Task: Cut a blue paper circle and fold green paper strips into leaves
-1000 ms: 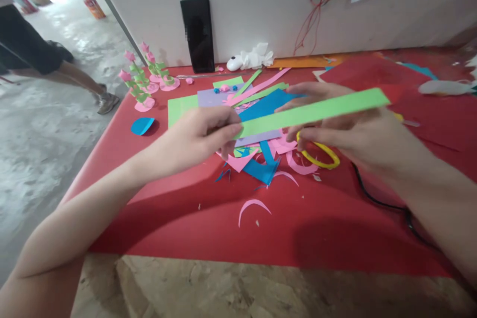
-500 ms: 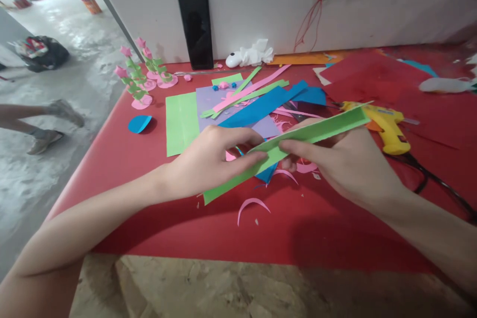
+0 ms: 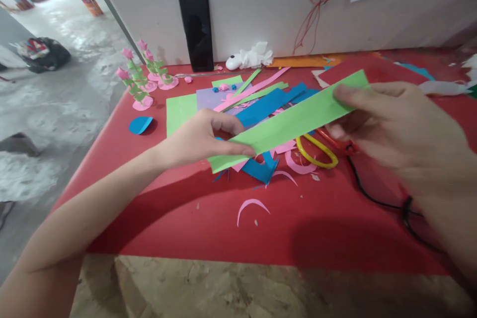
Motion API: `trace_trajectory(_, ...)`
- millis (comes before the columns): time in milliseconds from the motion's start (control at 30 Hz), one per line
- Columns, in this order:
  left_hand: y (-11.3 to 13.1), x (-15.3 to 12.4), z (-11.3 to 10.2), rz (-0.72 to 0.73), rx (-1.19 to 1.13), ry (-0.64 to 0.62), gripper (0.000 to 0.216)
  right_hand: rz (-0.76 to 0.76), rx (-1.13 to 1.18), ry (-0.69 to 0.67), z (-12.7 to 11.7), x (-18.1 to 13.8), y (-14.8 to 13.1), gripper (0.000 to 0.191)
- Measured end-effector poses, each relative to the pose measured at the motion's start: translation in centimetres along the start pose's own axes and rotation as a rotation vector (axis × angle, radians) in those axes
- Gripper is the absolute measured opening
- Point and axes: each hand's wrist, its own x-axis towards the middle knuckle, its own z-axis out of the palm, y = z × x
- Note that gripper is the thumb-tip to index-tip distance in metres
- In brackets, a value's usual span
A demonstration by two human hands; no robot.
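Note:
A light green paper strip [image 3: 294, 121] is stretched between both hands above the red table, its broad face turned toward me. My left hand [image 3: 208, 136] pinches the lower left end between thumb and fingers. At the upper right end, my right hand [image 3: 387, 119] grips the strip with its thumb on the front. Scissors with a yellow-and-red handle [image 3: 316, 153] show below the strip; their blades are mostly hidden. Blue paper strips [image 3: 261, 107] and pink cuttings [image 3: 300, 164] lie beneath the hands.
Pink paper flowers [image 3: 136, 79] stand at the back left, near a blue paper disc [image 3: 140, 125]. A black phone [image 3: 197, 34] leans against the wall. A black cable [image 3: 376, 202] runs under my right arm. A curved pink scrap [image 3: 253, 203] lies nearer me.
The green strip has turned from a narrow, folded-looking edge view to its broad face. My right hand has moved up and right to its end, now covering the yellow glue gun; the scissors' handle shows.

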Motion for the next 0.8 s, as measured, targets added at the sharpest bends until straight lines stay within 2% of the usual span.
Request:
trace_trajectory(67, -0.8, 0.3, -0.7, -0.026, 0.052, -0.038, 0.028, -0.025, 0.003, 0.091, -1.1, 1.2, -0.1, 0.032)
trace_trajectory(133, -1.7, 0.6, -1.2, -0.034, 0.158, -0.064, 0.019, -0.057, 0.015, 0.188, -1.8, 2.2, 0.0, 0.033)
trace_trajectory(167, -2.1, 0.7, -1.3, -0.015, 0.240, -0.033, 0.010, -0.065, 0.017, 0.221, -2.0, 2.5, 0.1, 0.033)
trace_trajectory(233, -2.7, 0.9, -1.1, 0.083, 0.429, 0.161, 0.024, -0.062, 0.015, 0.228, -1.6, 2.7, 0.6, 0.029)
trace_trajectory(300, -2.7, 0.7, -0.4, 0.245, 0.518, 0.337, 0.036, -0.052, 0.017, 0.156, -0.4, 2.1, 1.5, 0.022)
trace_trajectory(333, -2.5, 0.5, 0.1, 0.343, 0.533, 0.378, 0.036, -0.056, 0.025, 0.102, 0.3, 1.5, 2.0, 0.024)
trace_trajectory(433, -1.6, -0.2, 1.7, 0.598, 0.625, 0.360, 0.031, -0.014, 0.034, -0.146, 2.4, -0.7, 3.3, 0.030)
trace_trajectory(533, -1.0, -0.8, 2.8, 0.664, 0.729, 0.340, 0.037, 0.016, 0.047, -0.356, 3.3, -2.6, 3.7, 0.025)
trace_trajectory(633, -1.0, -1.0, 3.1, 0.714, 0.721, 0.364, 0.037, -0.014, 0.032, -0.513, 3.1, -3.7, 3.0, 0.019)
trace_trajectory(700, -1.0, -1.1, 2.9, 0.745, 0.678, 0.369, 0.030, -0.082, -0.066, -0.553, 2.9, -4.0, 2.2, 0.016)
trace_trajectory(800, -0.5, -1.4, 2.5, 0.725, 0.585, 0.319, 0.024, -0.252, -0.348, -0.412, 2.7, -4.2, 1.3, 0.015)
